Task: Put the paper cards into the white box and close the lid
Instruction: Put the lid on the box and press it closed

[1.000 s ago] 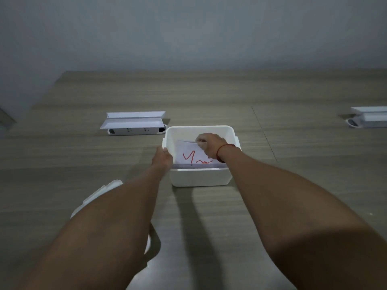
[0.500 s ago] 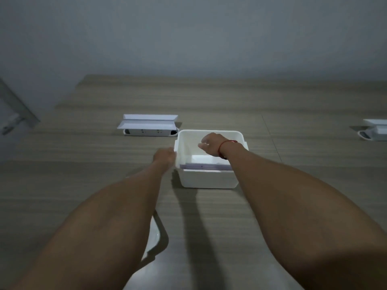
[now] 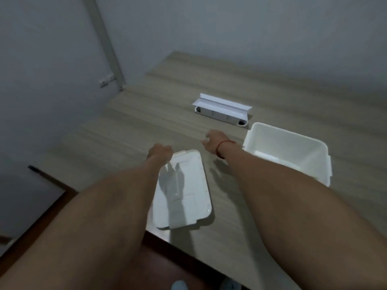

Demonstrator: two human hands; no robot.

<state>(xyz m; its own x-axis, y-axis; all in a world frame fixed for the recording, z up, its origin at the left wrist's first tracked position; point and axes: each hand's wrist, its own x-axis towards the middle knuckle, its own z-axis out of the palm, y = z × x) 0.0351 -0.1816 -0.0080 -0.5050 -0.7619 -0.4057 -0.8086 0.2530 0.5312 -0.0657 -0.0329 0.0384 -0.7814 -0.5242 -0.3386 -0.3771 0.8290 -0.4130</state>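
Observation:
The white box (image 3: pixel 314 143) stands open on the wooden table at the right, with white paper cards (image 3: pixel 270 158) lying flat on its bottom. Its white lid (image 3: pixel 188 185) lies flat on the table near the front edge, left of the box. My left hand (image 3: pixel 160 152) is at the lid's far left corner, fingers curled, touching or just above the rim; I cannot tell if it grips. My right hand (image 3: pixel 213 141), with a red string on the wrist, hovers over the table between lid and box, fingers loosely apart, holding nothing.
A white power strip with a raised flap (image 3: pixel 222 110) lies behind the lid and box. The table (image 3: pixel 146 122) ends at the left and at the front, where dark red floor (image 3: pixel 159 266) shows. Grey walls stand behind.
The view has swung left and down. Both hands have left the box; the right hand came out of it, and the left hand moved to the lid. The cards stay in the box.

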